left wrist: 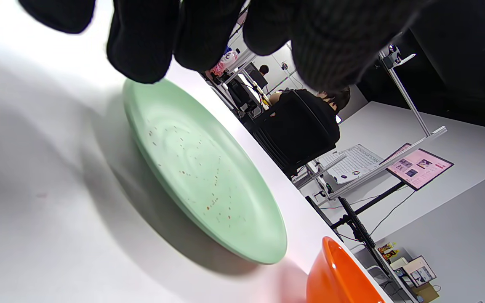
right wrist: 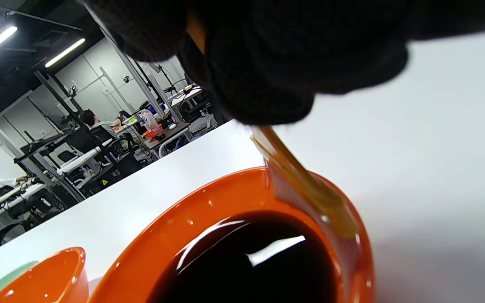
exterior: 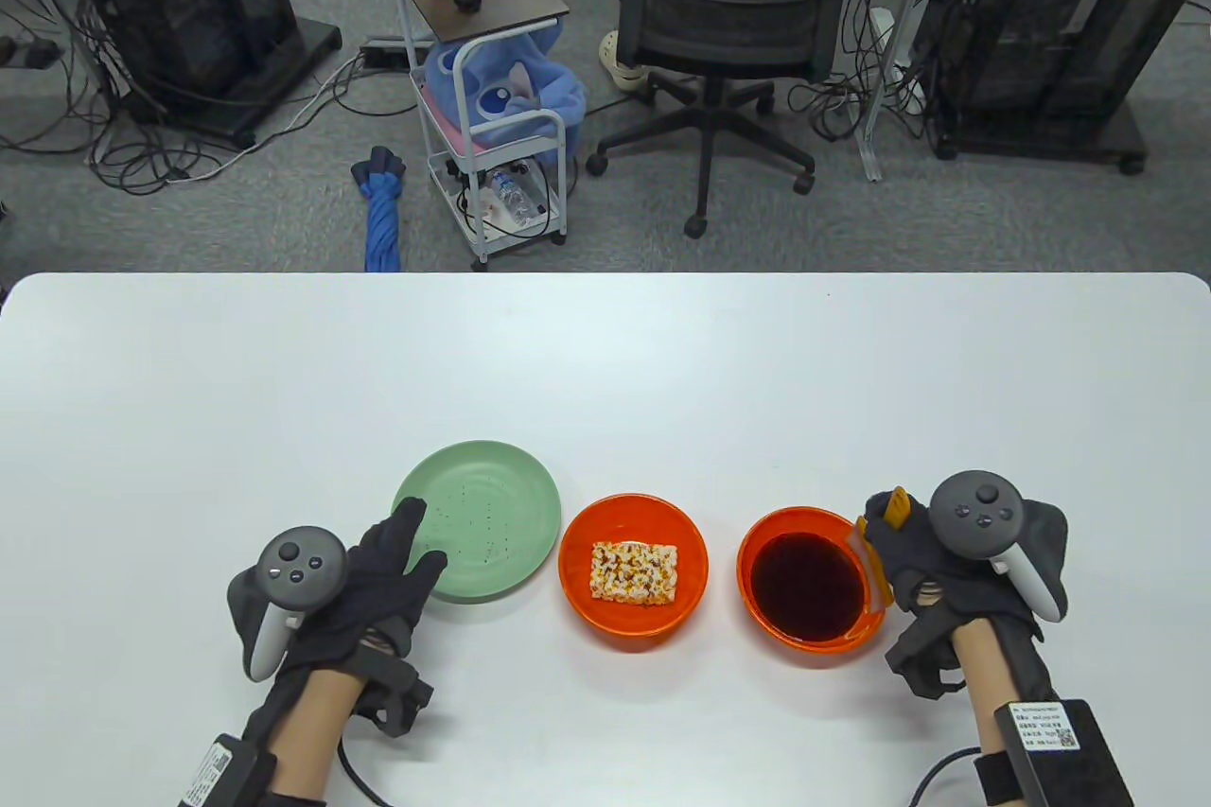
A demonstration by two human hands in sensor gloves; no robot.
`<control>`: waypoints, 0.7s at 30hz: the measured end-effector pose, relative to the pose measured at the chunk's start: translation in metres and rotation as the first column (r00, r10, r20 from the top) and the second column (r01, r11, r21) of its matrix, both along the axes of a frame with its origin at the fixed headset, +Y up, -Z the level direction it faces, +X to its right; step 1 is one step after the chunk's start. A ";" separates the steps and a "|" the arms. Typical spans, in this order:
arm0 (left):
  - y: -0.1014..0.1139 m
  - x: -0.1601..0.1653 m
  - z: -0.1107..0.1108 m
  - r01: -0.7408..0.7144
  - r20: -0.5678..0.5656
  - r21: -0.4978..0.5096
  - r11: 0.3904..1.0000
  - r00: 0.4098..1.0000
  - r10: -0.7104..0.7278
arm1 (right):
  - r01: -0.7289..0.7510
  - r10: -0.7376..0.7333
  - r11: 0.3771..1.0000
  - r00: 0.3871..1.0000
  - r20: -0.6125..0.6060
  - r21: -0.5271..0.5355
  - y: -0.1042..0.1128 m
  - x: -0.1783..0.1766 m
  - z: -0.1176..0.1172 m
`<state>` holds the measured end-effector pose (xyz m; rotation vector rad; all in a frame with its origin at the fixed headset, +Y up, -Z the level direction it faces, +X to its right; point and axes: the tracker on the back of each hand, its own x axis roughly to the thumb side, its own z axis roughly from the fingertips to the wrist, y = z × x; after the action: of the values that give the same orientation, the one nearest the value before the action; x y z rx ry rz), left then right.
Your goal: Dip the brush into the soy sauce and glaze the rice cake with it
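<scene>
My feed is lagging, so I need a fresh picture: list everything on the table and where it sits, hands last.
table: 1, white, fills the lower table view
plate: 1, pale green, speckled, left of both bowls
rice cake bowl: 1, orange, centre
rice cake: 1, pale with red-brown flecks, inside the centre bowl
sauce bowl: 1, orange, rightmost
soy sauce: dark, fills the rightmost bowl
brush: 1, amber, at the sauce bowl's right rim
left hand: black glove, fingers over the plate's left edge
right hand: black glove, grips the brush

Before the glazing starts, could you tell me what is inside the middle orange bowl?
One speckled rice cake lies flat in the middle orange bowl. What is under the cake is hidden.
</scene>
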<state>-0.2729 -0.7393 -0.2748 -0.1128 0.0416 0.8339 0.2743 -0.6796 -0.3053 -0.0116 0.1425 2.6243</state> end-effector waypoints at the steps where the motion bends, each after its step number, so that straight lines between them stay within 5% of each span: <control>1: 0.000 0.000 0.000 -0.001 -0.001 -0.001 1.000 1.000 0.001 | -0.014 0.015 1.000 1.000 -0.008 0.003 0.001 -0.002 0.000; 9: 0.000 -0.001 0.000 -0.007 -0.005 -0.008 1.000 1.000 0.007 | -0.103 0.105 0.994 0.992 -0.068 0.035 0.014 -0.023 0.002; 15: 0.000 -0.002 -0.001 -0.011 -0.005 -0.007 1.000 1.000 0.011 | 0.027 -0.016 0.994 0.995 -0.099 0.104 0.039 -0.031 0.007; 21: 0.000 -0.002 -0.001 -0.013 -0.003 -0.007 1.000 1.000 0.013 | 0.345 -0.318 0.924 0.933 -0.169 0.165 0.050 -0.059 0.011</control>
<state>-0.2749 -0.7395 -0.2758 -0.1184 0.0467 0.8468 0.2155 -0.6298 -0.2944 0.2437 -0.0590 2.2857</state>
